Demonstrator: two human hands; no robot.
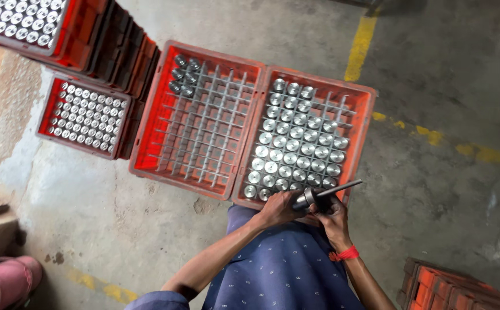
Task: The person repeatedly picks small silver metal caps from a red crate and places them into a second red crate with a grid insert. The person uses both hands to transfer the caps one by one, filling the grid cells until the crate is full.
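Observation:
My left hand (280, 209) grips a short silver metal cylinder (305, 198) at the near edge of a red crate (365, 123). My right hand (334, 217), a red thread around its wrist, holds a dark metal rod (342, 187) whose end sits in that cylinder. The crate holds several shiny metal cylinders (296, 149) standing in a grey grid. Beside it on the left, a second red crate (146, 138) has a mostly bare grid with several dark cylinders (184, 74) in its far corner.
Two more red crates (83, 117) (20, 20) filled with silver cylinders stand at the left, on stacked crates. Another red crate (451, 287) shows at the bottom right. A pink bucket (3, 281) sits at the bottom left. Yellow lines (360, 46) mark the concrete floor.

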